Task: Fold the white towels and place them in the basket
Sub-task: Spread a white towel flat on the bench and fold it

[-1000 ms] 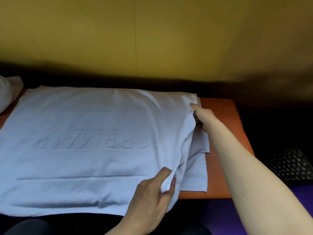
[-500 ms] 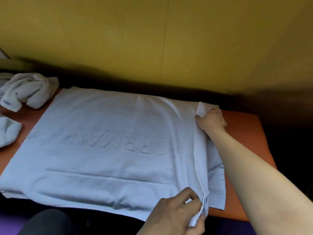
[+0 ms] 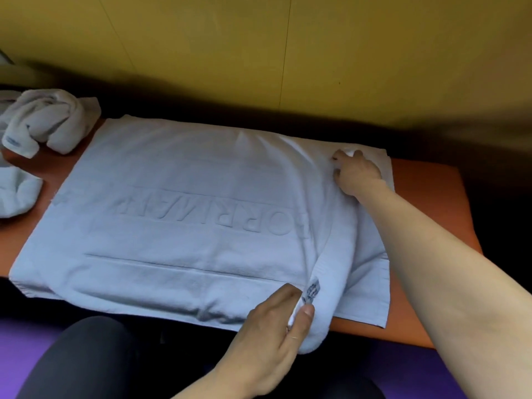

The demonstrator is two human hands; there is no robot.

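Left hand (image 3: 276, 321) pinches the white towel (image 3: 178, 214) at lower centre. Right hand (image 3: 357, 174) grips its far corner, upper right, over the table (image 3: 431, 203).

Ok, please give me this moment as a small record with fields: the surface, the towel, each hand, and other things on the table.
surface: orange table, yellow wall behind
towel: white, spread flat, embossed letters, right edge lifted
left hand: pinches the towel's near right corner
right hand: grips the towel's far right corner
other towels: crumpled, at the table's left end
basket: not in view
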